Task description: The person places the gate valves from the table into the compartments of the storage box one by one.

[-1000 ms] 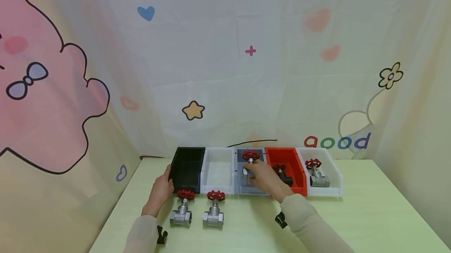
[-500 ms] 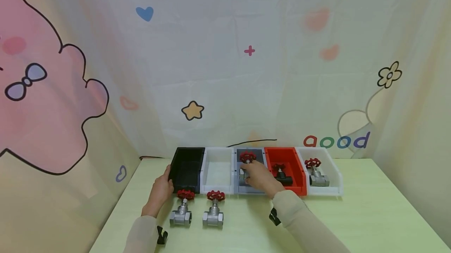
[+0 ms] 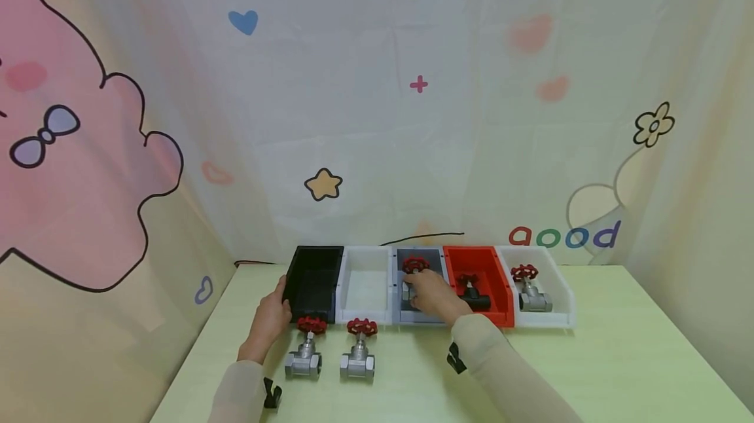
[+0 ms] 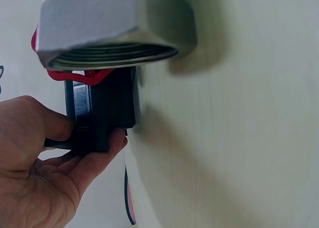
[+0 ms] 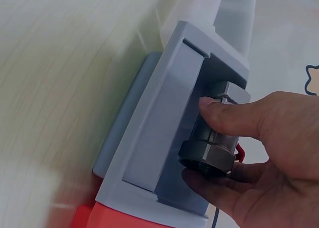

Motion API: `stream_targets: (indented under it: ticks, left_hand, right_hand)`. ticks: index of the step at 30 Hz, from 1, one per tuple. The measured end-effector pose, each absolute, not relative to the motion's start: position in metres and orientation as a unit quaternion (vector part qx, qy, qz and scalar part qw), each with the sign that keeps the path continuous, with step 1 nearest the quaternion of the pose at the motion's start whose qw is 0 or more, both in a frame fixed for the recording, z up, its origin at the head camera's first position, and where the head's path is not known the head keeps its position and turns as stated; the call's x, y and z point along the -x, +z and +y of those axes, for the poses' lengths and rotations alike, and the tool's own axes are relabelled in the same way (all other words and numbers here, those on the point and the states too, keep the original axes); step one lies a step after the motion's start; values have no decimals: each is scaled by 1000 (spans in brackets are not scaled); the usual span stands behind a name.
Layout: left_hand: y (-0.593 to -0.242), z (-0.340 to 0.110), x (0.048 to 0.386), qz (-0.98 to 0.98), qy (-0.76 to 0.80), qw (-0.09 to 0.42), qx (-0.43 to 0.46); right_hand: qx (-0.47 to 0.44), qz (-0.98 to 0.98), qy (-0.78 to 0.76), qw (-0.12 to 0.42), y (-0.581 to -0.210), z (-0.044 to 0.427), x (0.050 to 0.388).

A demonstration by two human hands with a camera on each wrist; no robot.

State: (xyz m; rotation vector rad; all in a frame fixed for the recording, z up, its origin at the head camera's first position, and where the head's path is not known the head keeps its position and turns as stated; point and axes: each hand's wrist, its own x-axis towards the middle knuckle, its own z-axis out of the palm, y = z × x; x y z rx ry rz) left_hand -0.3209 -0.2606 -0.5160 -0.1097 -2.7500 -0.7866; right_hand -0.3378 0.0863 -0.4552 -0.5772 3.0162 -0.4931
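In the head view my right hand (image 3: pixel 434 293) is inside the grey bin (image 3: pixel 404 318), gripping a metal gate valve (image 5: pixel 212 138) with a red handwheel (image 3: pixel 415 264). The right wrist view shows the thumb on the valve body and fingers under its end. My left hand (image 3: pixel 271 318) pinches the left side wall of the black bin (image 4: pixel 99 108), thumb inside and fingers outside. Two more metal gate valves with red handwheels stand on the table in front: the left valve (image 3: pixel 303 363) and the right valve (image 3: pixel 357 363).
Right of the grey bin, the red bin (image 3: pixel 508 318) contains a black valve (image 3: pixel 474 298). A metal valve (image 3: pixel 535 300) sits in the rightmost white bin (image 3: pixel 564 308). Another white bin (image 3: pixel 365 319) separates black from grey. A printed curtain (image 3: pixel 377 115) hangs behind the table (image 3: pixel 624 357).
My right hand and the valve have moved slightly left and lower into the grey bin. The left hand keeps its place on the black bin.
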Motion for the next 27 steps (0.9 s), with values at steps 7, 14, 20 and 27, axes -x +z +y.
stream_targets:
  ticks: [7,14,20,27]
  left_hand:
    - [-516,-260,323,-955,-270,117,25]
    - [-516,-260,325,-958,-264,109,17]
    - [-515,-260,325,-958,-265,106,15]
    - [-515,-260,323,-958,-266,106,12]
  right_hand:
    - [160,972,-164,40,-457,83,341]
    - [168,974,-150,38,-462,83,348]
    - [166,972,-159,40,-466,85,350]
    - [153,974,-161,54,-467,84,352]
